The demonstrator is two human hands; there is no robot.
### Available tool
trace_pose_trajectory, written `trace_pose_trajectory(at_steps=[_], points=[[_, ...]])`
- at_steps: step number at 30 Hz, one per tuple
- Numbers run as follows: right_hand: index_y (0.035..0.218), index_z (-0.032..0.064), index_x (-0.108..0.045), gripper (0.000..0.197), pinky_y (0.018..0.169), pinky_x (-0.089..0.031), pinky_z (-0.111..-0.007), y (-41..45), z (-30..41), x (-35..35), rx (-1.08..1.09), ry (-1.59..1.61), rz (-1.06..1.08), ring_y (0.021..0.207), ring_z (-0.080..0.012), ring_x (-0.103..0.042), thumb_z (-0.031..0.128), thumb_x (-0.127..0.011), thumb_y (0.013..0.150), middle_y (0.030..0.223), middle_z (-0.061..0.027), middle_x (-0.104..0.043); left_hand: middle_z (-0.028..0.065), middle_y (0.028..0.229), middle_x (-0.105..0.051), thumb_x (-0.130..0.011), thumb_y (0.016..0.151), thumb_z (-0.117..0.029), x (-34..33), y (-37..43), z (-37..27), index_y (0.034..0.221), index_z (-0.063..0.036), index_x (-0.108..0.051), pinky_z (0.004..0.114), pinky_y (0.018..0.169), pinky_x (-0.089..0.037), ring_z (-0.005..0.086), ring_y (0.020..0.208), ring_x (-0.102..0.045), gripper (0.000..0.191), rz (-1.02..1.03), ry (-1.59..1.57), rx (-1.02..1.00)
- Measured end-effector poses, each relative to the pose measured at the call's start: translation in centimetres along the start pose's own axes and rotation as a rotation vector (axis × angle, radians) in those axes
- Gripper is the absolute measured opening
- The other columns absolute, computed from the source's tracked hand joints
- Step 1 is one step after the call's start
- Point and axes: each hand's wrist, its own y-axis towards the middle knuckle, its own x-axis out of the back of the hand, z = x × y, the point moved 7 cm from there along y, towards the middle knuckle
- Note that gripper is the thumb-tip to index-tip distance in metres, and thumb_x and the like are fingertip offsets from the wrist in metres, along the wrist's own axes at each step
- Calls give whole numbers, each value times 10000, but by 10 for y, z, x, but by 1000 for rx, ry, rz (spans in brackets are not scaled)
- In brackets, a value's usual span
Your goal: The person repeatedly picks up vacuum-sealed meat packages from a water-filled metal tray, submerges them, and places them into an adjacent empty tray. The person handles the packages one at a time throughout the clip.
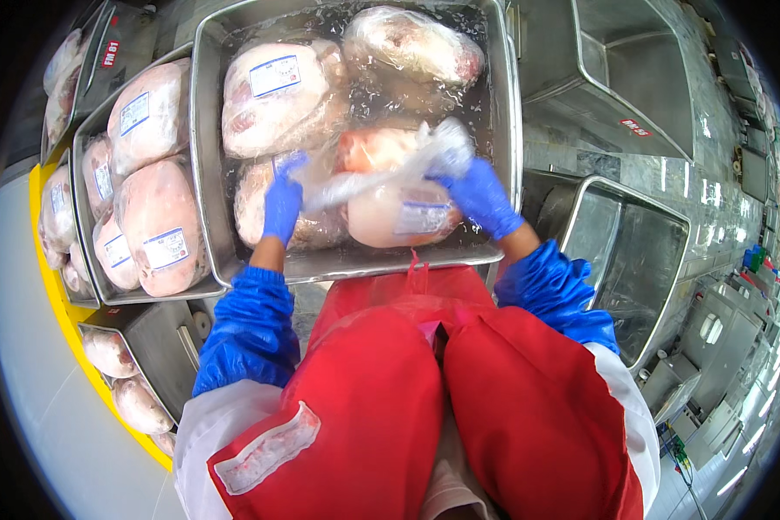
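Observation:
Clear plastic film (pixel 452 146), blurred by motion, stretches between my two blue-gloved hands. My right hand (pixel 478 192) is closed on its bunched end. My left hand (pixel 284 195) is near the film's other end; whether its fingers grip it cannot be told. Just beneath the film lies a large pale piece of meat (pixel 383 221) with a label, in a steel tub (pixel 364 263) holding dark liquid. Beside it at the left, partly under my left hand, is another piece (pixel 250 211). Farther back are a labelled wrapped piece (pixel 266 117) and a second wrapped piece (pixel 409 42).
A steel tub of wrapped, labelled meat (pixel 156 296) adjoins on the left, with more loaded tubs beyond it and below. A yellow edge (pixel 55 227) curves along the far left. Steel bins (pixel 624 123) and a steel tub (pixel 686 240) stand at the right.

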Motion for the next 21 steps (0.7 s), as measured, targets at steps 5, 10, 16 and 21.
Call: trace_pose_trajectory(at_steps=[5, 10, 16, 21], points=[[881, -11, -534, 230, 602, -414, -408, -20, -47, -119, 558, 17, 18, 653, -336, -530, 173, -537, 743, 731, -206, -543, 122, 1084, -524, -451, 742, -45, -39, -73, 16, 1122, -88, -488, 333, 861, -390, 263, 972, -519, 385, 436, 240, -216], [826, -10, -533, 207, 629, -425, -388, -17, -1, -104, 395, 355, -19, 711, -337, -539, 165, -539, 716, 770, -208, -545, 129, 1240, -379, -507, 711, -54, -60, -82, -65, 1252, -42, -319, 329, 897, -359, 239, 1054, -450, 573, 214, -27, -549], [932, 21, -597, 337, 793, -411, -320, 39, 17, -66, 380, 292, 310, 910, -236, -535, 127, -623, 613, 947, -132, -579, 106, 998, -559, -473, 753, -141, -106, -62, -68, 1033, -19, -521, 329, 769, -436, 225, 882, -545, 309, 259, -505, -46], [1103, 99, -515, 593, 837, -401, -333, 139, -142, -34, 217, -117, -243, 931, -263, -520, 245, -709, 562, 975, -132, -561, 95, 968, -534, -445, 694, -31, -85, -81, 4, 1066, 26, -462, 332, 774, -438, 190, 894, -514, 377, 147, -1208, 276]])
